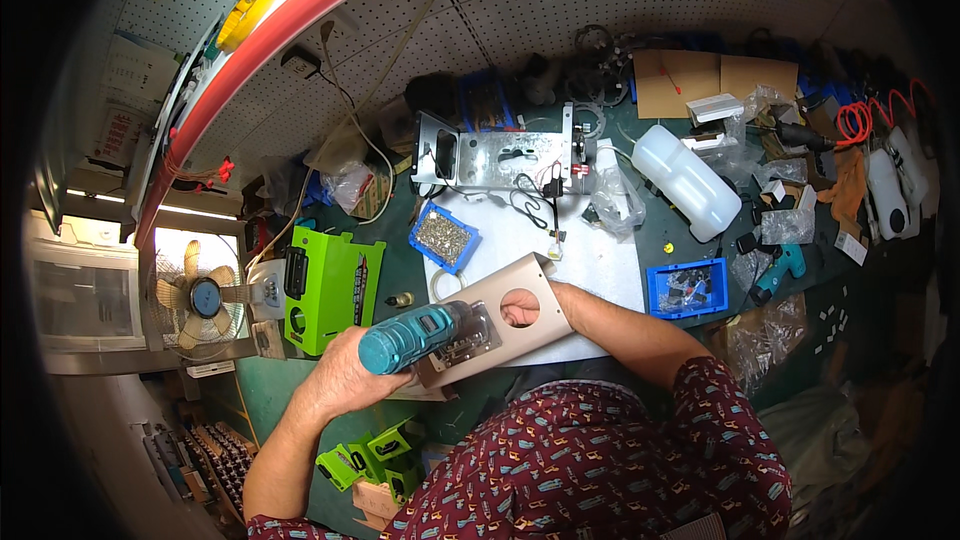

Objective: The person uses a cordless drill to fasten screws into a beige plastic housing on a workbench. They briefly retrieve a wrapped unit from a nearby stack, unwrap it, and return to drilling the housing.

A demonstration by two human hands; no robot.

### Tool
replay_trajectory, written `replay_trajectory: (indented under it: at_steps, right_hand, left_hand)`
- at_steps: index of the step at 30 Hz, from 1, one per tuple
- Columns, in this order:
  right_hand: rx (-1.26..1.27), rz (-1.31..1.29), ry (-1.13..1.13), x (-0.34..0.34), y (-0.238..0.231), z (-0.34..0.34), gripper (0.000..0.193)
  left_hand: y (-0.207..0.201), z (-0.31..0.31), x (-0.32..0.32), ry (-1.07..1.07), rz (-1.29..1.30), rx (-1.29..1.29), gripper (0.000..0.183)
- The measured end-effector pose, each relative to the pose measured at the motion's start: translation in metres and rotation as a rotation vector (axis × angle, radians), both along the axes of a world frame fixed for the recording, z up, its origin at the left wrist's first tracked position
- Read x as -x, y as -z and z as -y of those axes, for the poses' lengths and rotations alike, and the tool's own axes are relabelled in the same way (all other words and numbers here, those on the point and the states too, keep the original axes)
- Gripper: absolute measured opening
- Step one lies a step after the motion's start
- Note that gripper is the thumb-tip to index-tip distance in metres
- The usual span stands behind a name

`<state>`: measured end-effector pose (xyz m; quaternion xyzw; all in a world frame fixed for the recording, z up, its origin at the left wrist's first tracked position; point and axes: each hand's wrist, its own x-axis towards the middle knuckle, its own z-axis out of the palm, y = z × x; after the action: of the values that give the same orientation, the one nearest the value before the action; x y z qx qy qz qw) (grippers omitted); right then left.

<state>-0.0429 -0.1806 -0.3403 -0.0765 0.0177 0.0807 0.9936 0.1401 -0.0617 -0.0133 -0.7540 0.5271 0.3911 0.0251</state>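
Observation:
My left hand is closed round the grip of a teal cordless drill. The drill's nose points right, over a clear plastic window piece on a beige sheet-metal panel; whether the bit touches it I cannot tell. My right hand is behind the panel, and parts of its fingers show through the round hole; it seems to hold the panel from beneath. Left of these stands a bright green metal casing. A blue tray of small screws lies just beyond the panel.
A metal chassis with wires lies at the back on a white sheet. To the right are a translucent white tank, a blue parts bin and a second teal power tool. A fan stands at left; green parts lie near me.

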Motion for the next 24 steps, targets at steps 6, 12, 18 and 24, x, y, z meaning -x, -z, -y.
replay_trajectory:
  at_steps: [6, 12, 18, 24]
  right_hand:
    - [-0.077, -0.024, 0.017, 0.014, -0.001, 0.008, 0.024]
    - [-0.092, -0.022, 0.079, 0.033, -0.002, 0.015, 0.031]
    - [0.035, -0.060, 0.161, 0.028, -0.001, 0.004, 0.043]
    - [0.088, -0.065, 0.128, 0.024, -0.003, 0.002, 0.045]
  left_hand:
    - [0.000, 0.000, 0.000, 0.007, 0.003, -0.002, 0.030]
    - [-0.001, 0.001, 0.000, 0.026, 0.000, 0.014, 0.031]
    - [-0.004, 0.004, 0.001, 0.043, 0.014, -0.011, 0.033]
    - [-0.012, 0.016, 0.004, 0.080, 0.047, -0.054, 0.033]
